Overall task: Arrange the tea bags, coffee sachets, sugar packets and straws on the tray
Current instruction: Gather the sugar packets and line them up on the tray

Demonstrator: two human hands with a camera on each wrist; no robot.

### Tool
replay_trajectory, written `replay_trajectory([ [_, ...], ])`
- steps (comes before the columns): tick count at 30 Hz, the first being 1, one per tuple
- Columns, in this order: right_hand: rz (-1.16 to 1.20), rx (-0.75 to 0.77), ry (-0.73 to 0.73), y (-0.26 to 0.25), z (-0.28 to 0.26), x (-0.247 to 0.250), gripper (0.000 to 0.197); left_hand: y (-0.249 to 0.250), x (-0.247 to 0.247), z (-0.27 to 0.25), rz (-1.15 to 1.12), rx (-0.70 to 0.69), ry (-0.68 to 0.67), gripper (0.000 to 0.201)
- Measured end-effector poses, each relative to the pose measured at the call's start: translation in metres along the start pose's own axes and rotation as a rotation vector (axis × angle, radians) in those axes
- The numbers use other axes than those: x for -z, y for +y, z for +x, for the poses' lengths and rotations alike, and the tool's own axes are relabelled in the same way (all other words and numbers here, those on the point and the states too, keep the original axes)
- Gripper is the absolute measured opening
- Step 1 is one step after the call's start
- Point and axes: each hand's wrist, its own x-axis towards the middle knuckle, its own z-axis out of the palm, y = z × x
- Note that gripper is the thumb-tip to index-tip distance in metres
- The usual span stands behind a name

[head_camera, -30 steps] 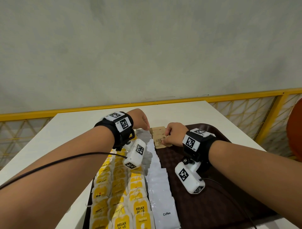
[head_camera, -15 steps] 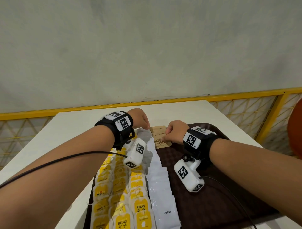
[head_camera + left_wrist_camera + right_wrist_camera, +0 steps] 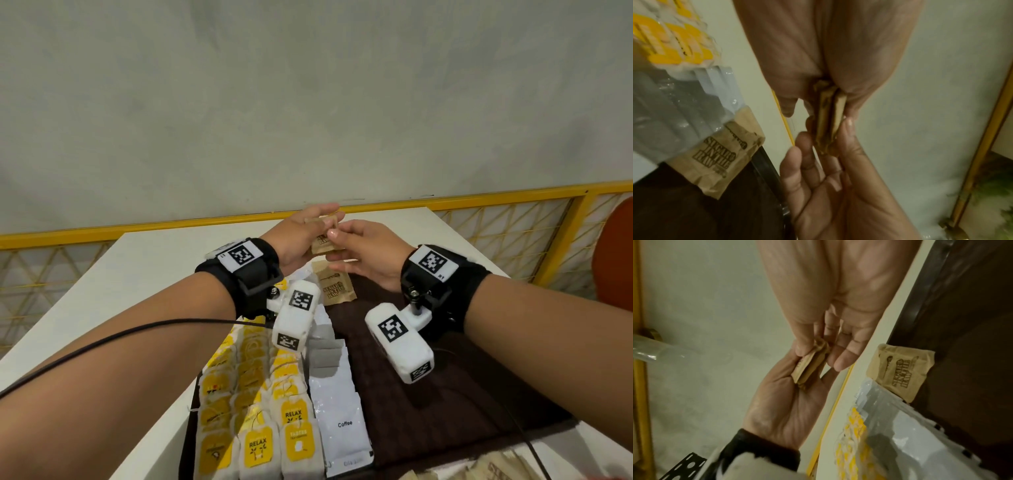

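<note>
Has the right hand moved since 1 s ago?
Yes. The right hand has lifted off the sugar packet on the tray and now meets the left hand above it, at the small stack of sugar packets.

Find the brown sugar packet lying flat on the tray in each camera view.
Head: sugar packet upper centre, below both hands.
Left wrist: sugar packet lower left.
Right wrist: sugar packet right of centre.
Shared landmark: it lies at the far end of the white coffee sachets.
</note>
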Motion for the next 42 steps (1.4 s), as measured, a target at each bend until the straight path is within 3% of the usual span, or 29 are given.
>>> replay_trajectory([
  [3,0.038,-0.040,-0.036,0.001,-0.010,0.007,0.008,-0.001,-0.008,-0.006,0.112,-0.003,-0.053,0.037],
  [7,0.061,-0.100,-0.065,0.004,-0.019,0.022,0.012,-0.001,-0.012,-0.010,0.624,0.046,-0.108,0.032],
  [11,-0.088,-0.182,0.030,0.017,-0.018,0.035,0.018,0.002,-0.003,-0.004,0.789,0.068,-0.072,0.008],
  [16,-0.336,-0.232,0.076,0.036,-0.008,0.040,0.014,-0.001,0.002,0.007,0.988,0.167,-0.132,0.008],
  [20,-0.432,-0.224,0.092,0.048,-0.001,0.039,0.007,-0.012,0.000,0.017,1.210,0.153,-0.129,0.009],
  [34,-0.539,-0.253,0.113,0.048,0.004,0.040,0.021,-0.027,0.000,0.038,1.468,0.238,-0.048,0.023],
  [42,-0.590,-0.274,0.093,0.047,-0.001,0.039,0.023,-0.024,0.001,0.034,1.423,0.204,-0.021,0.021],
])
